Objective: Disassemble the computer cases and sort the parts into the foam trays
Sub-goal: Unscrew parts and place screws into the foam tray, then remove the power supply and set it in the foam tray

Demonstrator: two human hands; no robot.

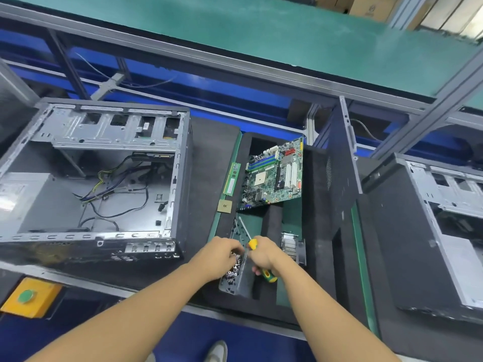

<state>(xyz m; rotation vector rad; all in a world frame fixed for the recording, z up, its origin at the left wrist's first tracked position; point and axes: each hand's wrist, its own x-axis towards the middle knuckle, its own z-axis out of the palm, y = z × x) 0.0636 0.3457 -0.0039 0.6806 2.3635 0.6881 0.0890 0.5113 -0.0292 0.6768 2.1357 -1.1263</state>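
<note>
Screws [232, 273] fill the bin [244, 286] beneath the left hand [222, 253], grip bunched on I cannot tell what, while the right hand [264, 255] wraps its grip round the screwdriver [269, 275], likely ready for the opened case [91, 173] alongside on the bench.

Left: the open case [99, 173] stands just beside the tray [313, 184]; cables [112, 184] cross its floor.
Gap between case and tray: a bare foam strip [209, 152], open at its far end; a memory stick [232, 178] and a chip [224, 206] lie along its right edge.
Tray, far pocket: filled by the tilted circuit board [277, 173].
Tray, near pocket: crowded by the left hand [222, 253], right hand [264, 254], screwdriver [270, 276] and screw bin [236, 283]; a cooler [291, 246] sits just right of them.
Right: an upright dark panel [339, 178] walls the tray off from the second case [444, 218].
</note>
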